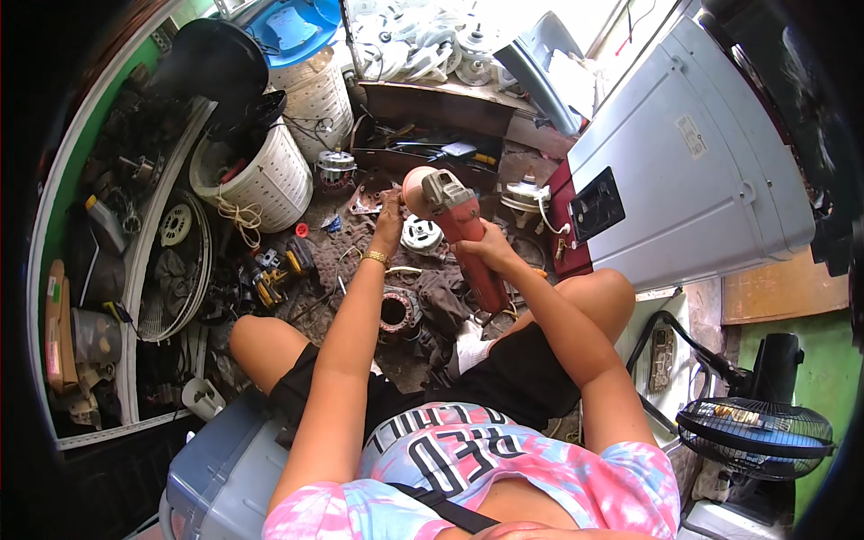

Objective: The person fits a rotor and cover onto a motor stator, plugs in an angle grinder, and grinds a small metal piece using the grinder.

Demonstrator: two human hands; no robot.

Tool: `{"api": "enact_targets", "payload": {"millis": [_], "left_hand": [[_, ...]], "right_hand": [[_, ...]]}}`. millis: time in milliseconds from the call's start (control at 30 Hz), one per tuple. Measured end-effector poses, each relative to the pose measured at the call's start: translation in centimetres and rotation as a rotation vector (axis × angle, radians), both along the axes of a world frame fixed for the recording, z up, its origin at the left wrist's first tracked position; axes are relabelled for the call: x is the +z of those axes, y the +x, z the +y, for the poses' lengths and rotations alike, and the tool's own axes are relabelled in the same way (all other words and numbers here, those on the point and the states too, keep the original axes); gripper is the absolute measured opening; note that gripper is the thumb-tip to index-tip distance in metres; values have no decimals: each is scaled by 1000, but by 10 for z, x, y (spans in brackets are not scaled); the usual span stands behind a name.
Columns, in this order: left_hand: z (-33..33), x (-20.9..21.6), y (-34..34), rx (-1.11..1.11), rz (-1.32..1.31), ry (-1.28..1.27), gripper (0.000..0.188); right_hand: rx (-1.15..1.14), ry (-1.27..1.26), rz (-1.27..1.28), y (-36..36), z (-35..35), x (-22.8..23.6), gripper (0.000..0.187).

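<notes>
A red angle grinder (465, 232) with a grey gear head is gripped round its body by my right hand (487, 248). Its round, pale orange disc (416, 191) points up and to the left. My left hand (388, 227) is closed right beside the disc's left edge; whatever its fingers pinch is too small to make out. Below the disc a white-and-silver motor part (420, 235) lies on the floor. Nearer to me sits a ring-shaped motor stator (397, 310), next to a dark cloth (443, 297).
A yellow-and-black cordless drill (268, 281) lies left of my arms. White baskets (270, 180) stand at the back left. At the right are a large grey-white appliance (666, 153) and a black fan (754, 432). Another motor (526, 196) sits beyond the grinder. Shelves (171, 261) line the left.
</notes>
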State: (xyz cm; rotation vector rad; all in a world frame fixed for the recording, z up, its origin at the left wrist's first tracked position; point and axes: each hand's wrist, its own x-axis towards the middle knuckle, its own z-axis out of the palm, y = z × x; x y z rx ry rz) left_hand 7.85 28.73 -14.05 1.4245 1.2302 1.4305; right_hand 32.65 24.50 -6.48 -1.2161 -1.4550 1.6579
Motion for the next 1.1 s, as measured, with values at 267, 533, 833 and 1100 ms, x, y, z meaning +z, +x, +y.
{"api": "enact_targets", "payload": {"millis": [267, 533, 833, 1100], "left_hand": [[-3, -2, -17, -46, -262, -164, 37], [-3, -13, -18, 101, 489, 299, 53], [1, -21, -19, 54, 504, 269, 61], [-5, -4, 3, -44, 205, 25, 39]], "right_hand": [[-22, -33, 45, -3, 1, 13, 51], [-46, -61, 93, -2, 3, 23, 50], [-23, 8, -17, 1, 4, 16, 54], [-36, 42, -71, 10, 4, 8, 53]]}}
